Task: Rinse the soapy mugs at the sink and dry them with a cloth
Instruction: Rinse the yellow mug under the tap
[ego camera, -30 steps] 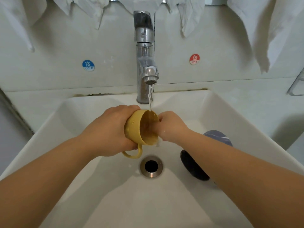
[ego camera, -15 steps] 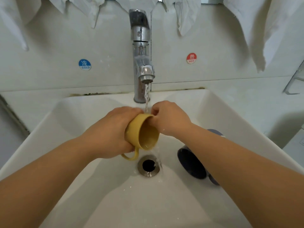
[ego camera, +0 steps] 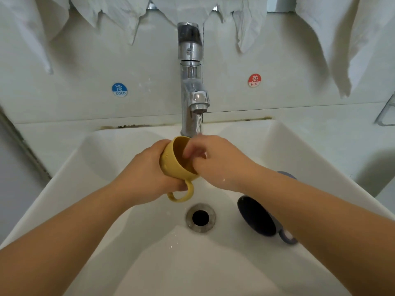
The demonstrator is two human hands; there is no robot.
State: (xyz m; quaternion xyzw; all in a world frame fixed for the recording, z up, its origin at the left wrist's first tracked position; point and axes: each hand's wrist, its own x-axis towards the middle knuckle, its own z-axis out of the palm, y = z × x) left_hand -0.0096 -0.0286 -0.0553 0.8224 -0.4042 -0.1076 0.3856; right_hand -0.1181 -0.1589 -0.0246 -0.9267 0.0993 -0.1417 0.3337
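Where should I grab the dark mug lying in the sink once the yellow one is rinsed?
Probably the dark mug by its handle: the mug lies on its side right of the drain, handle at its near end. Come from above with the right hand, fingers curling around the loop.

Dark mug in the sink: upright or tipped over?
Tipped over. The dark mug lies on its side in the sink, mouth toward the drain.

Left hand grips a yellow mug under the running tap; right hand fingers reach inside it.
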